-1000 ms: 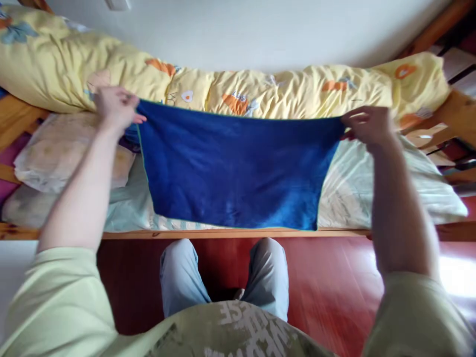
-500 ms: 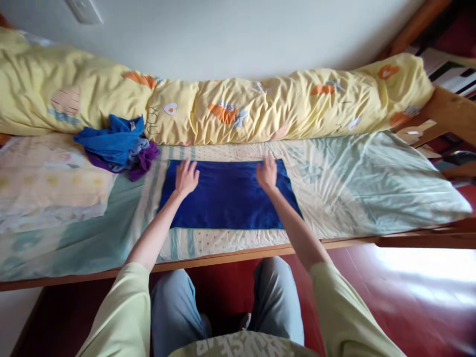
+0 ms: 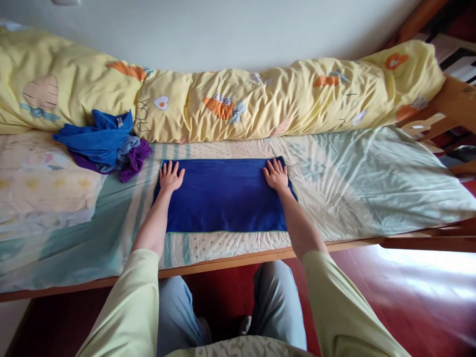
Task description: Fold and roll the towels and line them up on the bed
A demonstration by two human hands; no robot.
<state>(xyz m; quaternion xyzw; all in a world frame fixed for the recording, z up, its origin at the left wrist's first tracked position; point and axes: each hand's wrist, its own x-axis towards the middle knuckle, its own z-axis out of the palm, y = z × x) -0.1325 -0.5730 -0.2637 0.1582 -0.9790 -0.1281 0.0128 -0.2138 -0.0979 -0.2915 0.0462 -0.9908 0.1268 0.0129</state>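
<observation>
A dark blue rectangular cloth (image 3: 226, 198) lies spread flat on the bed, its long sides running left to right. My left hand (image 3: 171, 176) rests palm down near its far left corner, fingers apart and pointing away from me. Near the far right corner my right hand (image 3: 275, 174) lies flat in the same way, fingers spread. Neither hand grips anything. The cloth looks mostly smooth, and its left and right edges are partly covered by my hands and forearms.
Crumpled blue (image 3: 98, 141) and purple (image 3: 136, 158) cloths lie to the left on the patterned sheet (image 3: 349, 183). A long yellow rolled quilt (image 3: 241, 109) lines the wall. The wooden bed edge (image 3: 223, 264) runs before my knees.
My hands have moved outward, away from each other, toward the far corners of the dark blue cloth. They have come down flat on it. The view has shifted slightly.
</observation>
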